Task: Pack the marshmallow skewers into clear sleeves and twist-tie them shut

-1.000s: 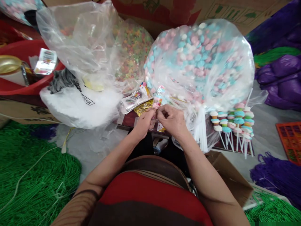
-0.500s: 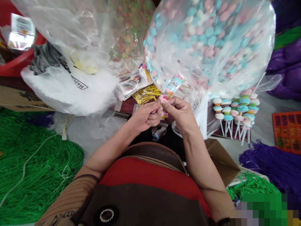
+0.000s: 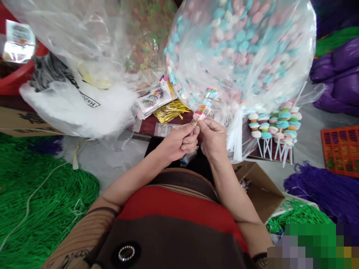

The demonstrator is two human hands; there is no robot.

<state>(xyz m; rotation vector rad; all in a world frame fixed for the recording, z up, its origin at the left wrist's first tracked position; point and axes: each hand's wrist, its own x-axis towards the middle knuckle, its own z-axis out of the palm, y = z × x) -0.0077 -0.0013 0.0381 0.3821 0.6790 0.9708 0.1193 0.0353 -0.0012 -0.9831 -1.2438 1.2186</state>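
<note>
A marshmallow candy skewer (image 3: 206, 104) in a clear printed bag points up and away from my hands. My left hand (image 3: 183, 140) is closed around its stick end, just below the gathered pink neck of the bag. Against that neck my right hand (image 3: 213, 135) pinches with thumb and forefinger, where a speck of gold twist tie shows; the fingers hide most of it. Just beyond my left hand lie a bundle of gold twist ties (image 3: 170, 111) and a stack of printed bags (image 3: 153, 101). One flat printed bag (image 3: 165, 129) rests near the table edge.
A big clear bag of pastel marshmallows (image 3: 238, 48) fills the back. White sticks (image 3: 235, 136) and several bare marshmallow skewers (image 3: 276, 125) lie to the right. An open cardboard box (image 3: 262, 190) stands below. Left are a white plastic bag (image 3: 81, 108) and green bead strands (image 3: 47, 201).
The bag's neck, looser and more open before, is now gathered tight between my fingers. My right hand has come closer to my left, and a gold speck shows at the neck.
</note>
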